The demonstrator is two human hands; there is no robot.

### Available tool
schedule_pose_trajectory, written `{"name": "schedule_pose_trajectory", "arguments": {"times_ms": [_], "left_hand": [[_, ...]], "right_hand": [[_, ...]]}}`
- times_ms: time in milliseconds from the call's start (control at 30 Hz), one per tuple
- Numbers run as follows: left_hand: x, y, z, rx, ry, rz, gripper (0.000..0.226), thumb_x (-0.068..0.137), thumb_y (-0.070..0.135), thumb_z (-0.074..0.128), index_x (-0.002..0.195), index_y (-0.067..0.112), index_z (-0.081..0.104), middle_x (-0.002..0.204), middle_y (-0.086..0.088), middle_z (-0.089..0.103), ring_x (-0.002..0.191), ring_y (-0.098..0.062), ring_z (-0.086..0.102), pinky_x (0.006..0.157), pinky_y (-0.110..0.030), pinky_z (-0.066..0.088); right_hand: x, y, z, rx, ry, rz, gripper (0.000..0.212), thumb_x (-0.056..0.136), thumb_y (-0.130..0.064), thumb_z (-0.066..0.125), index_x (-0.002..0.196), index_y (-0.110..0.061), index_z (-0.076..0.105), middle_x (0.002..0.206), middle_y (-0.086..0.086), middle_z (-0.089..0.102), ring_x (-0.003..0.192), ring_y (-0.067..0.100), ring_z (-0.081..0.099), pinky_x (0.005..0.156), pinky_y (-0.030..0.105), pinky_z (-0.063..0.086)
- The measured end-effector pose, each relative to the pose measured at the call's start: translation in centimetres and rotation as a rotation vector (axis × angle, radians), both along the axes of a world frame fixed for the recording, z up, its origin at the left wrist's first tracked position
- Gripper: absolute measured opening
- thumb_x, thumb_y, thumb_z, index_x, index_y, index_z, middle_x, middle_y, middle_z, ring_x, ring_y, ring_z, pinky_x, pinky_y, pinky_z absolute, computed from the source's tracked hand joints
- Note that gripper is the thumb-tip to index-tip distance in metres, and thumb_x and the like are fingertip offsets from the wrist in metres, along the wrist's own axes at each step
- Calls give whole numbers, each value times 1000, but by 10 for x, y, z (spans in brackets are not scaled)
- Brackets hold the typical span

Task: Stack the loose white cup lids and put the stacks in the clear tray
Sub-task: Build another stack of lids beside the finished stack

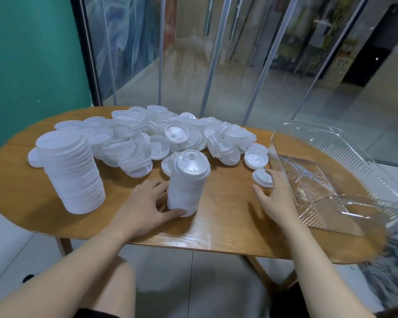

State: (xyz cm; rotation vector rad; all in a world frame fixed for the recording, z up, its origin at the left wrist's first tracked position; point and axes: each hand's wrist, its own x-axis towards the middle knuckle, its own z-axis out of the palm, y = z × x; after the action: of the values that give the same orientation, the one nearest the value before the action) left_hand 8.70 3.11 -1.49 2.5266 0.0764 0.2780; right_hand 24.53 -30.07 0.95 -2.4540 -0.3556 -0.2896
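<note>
Here we steady the small stack [187, 184] at its base with our left hand [145, 205], fingers curled round it so it stays upright. Our right hand [275, 195], fingers spread, touches a loose lid [262, 177] at two o'clock, beside the clear tray [331, 157].

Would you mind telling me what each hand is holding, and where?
The left hand grips the small white lid stack at its base; the right hand holds nothing.
</note>
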Motion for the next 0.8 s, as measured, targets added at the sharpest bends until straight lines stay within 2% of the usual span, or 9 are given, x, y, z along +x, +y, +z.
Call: {"name": "schedule_pose_trajectory", "arguments": {"times_ms": [133, 333, 400, 467, 533, 600, 667, 733, 800], "left_hand": [[1, 0, 1, 1, 4, 0, 70, 74, 92, 58, 131, 51, 54, 114, 28, 52, 106, -2, 46, 95, -36, 44], [-1, -1, 1, -7, -9, 2, 70, 75, 91, 59, 132, 52, 54, 120, 30, 53, 111, 1, 46, 96, -33, 45], [0, -1, 2, -2, -7, 5, 71, 75, 92, 59, 133, 52, 54, 121, 29, 53, 111, 1, 47, 96, -34, 46], [0, -1, 2, -7, -6, 7, 71, 74, 91, 60, 133, 52, 54, 120, 28, 53, 110, 0, 47, 95, -33, 46], [-1, -2, 3, -15, -3, 10, 71, 74, 91, 60, 133, 52, 54, 119, 27, 53, 110, 0, 47, 94, -32, 46], [-1, -3, 3, -19, -6, 10, 70, 73, 91, 60, 132, 53, 54, 118, 27, 53, 110, 1, 47, 93, -30, 45], [-2, -4, 4, -18, -9, 7, 70, 73, 91, 60, 133, 55, 53, 119, 28, 52, 110, 1, 46, 93, -29, 44], [-2, -4, 5, -13, -12, 11, 71, 73, 91, 61, 134, 55, 52, 119, 29, 52, 110, 2, 46, 92, -28, 44], [-3, -4, 5, -15, -7, 12, 72, 73, 91, 61, 135, 56, 51, 121, 31, 51, 111, 2, 46, 93, -28, 44]], "right_hand": [[16, 1, -16, 40, 13, -44, 61, 91, -27, 74, 144, -10, 50, 143, 10, 54, 134, 29, 50, 114, 48, 41], [28, 14, -18, 170, 68, -72, 54, 93, -29, 70, 142, -16, 50, 128, -2, 54, 124, 23, 53, 103, 37, 43], [35, 16, -19, 168, 93, -82, 52, 93, -32, 68, 140, -16, 52, 128, 0, 57, 122, 23, 54, 105, 40, 44], [43, 15, -24, 174, 98, -105, 42, 89, -41, 64, 125, -21, 59, 118, 1, 64, 113, 25, 59, 100, 46, 50], [47, 12, -29, 171, 94, -105, 33, 86, -45, 63, 112, -25, 61, 106, -1, 66, 104, 25, 61, 92, 46, 53], [45, 14, -27, 163, 77, -101, 38, 87, -42, 70, 119, -22, 64, 112, 1, 67, 111, 26, 59, 93, 38, 48], [43, 14, -26, 157, 71, -99, 52, 87, -32, 79, 132, -13, 61, 126, 6, 63, 122, 26, 51, 95, 30, 37], [42, 15, -26, 139, 66, -99, 62, 85, -31, 83, 139, -12, 57, 132, 6, 59, 127, 26, 46, 96, 29, 32], [42, 14, -28, 128, 81, -90, 70, 84, -37, 83, 143, -15, 54, 137, 3, 57, 130, 26, 46, 99, 32, 35]]}}
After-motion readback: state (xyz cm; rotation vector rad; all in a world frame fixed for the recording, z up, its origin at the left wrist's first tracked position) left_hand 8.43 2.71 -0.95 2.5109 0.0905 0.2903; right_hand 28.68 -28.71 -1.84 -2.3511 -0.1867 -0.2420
